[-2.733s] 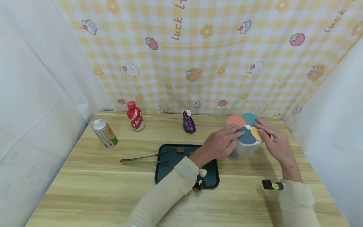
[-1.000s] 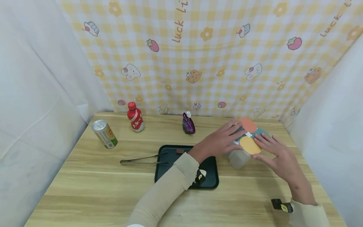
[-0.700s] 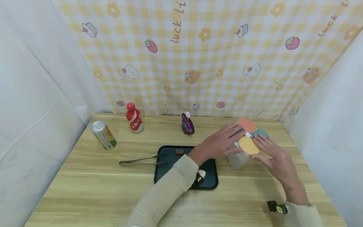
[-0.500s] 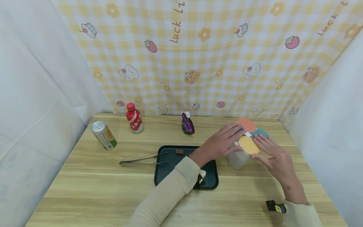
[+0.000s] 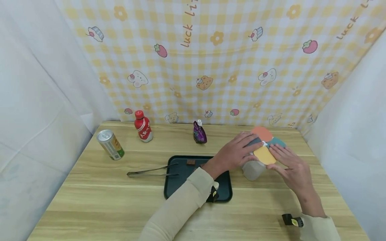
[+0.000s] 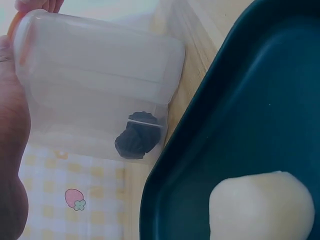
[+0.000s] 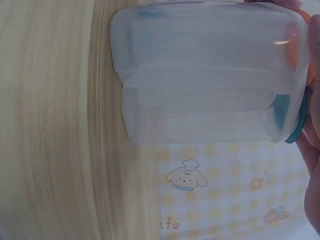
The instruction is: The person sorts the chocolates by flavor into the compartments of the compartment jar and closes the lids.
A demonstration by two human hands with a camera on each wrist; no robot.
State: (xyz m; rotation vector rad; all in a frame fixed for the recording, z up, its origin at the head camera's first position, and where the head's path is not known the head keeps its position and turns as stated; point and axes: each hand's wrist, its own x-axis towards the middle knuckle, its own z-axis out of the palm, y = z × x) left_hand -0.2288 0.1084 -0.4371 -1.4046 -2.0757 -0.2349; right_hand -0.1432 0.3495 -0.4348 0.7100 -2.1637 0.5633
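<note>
A translucent plastic canister (image 5: 252, 171) stands at the right of the table, under a lid with coral, teal, yellow (image 5: 264, 154) and dark blue flaps round a small white centre. My left hand (image 5: 231, 154) lies over the dark blue flap, one fingertip near the centre and the thumb at the front rim. On the other side, my right hand (image 5: 294, 170) rests extended fingers on the teal flap, its thumb by the yellow one's front edge. All flaps look down. Low in the canister, dark round biscuits (image 6: 137, 137) show in the left wrist view.
Left of the canister lies a dark tray (image 5: 178, 187) with brown pieces (image 5: 190, 162) and a pale piece (image 5: 215, 185). Metal tongs (image 5: 150, 170) lean over its left side. Farther back stand a can (image 5: 110, 144), a red bottle (image 5: 143, 126) and a purple pouch (image 5: 199, 133).
The lid has turned clockwise, bringing the yellow flap to the front and dark blue to the left. My right hand came nearer; lately my left fingers shifted slightly, showing more of the blue flap.
</note>
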